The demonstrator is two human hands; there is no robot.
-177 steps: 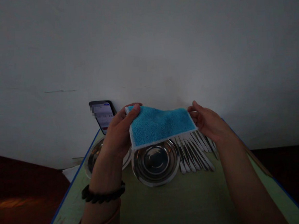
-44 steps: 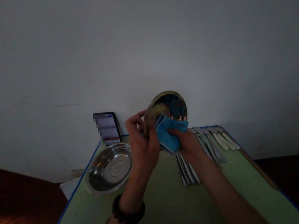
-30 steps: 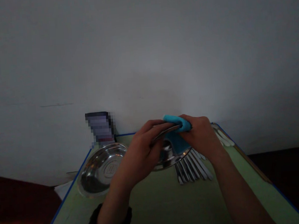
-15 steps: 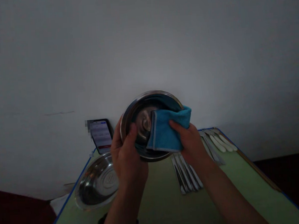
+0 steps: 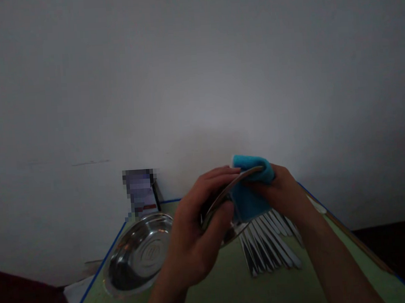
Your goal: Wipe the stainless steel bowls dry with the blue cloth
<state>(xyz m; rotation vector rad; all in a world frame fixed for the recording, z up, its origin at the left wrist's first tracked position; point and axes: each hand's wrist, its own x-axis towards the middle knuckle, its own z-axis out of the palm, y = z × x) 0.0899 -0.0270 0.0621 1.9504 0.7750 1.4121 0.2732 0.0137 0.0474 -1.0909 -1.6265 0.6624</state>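
Holding the metal bowl (image 5: 232,232) tilted abv the surface (image 5: 217,285), your L hand (image 5: 195,234) is clasping it w/ bent fingers; your R hand (image 5: 284,193) is gripping the blue cloth (image 5: 251,202) folded over its edge.

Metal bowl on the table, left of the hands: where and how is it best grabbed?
Probably pinch the metal bowl by its rim, from the near left: it sits open side up, that edge is exposed, and the left hand overlaps its right side.
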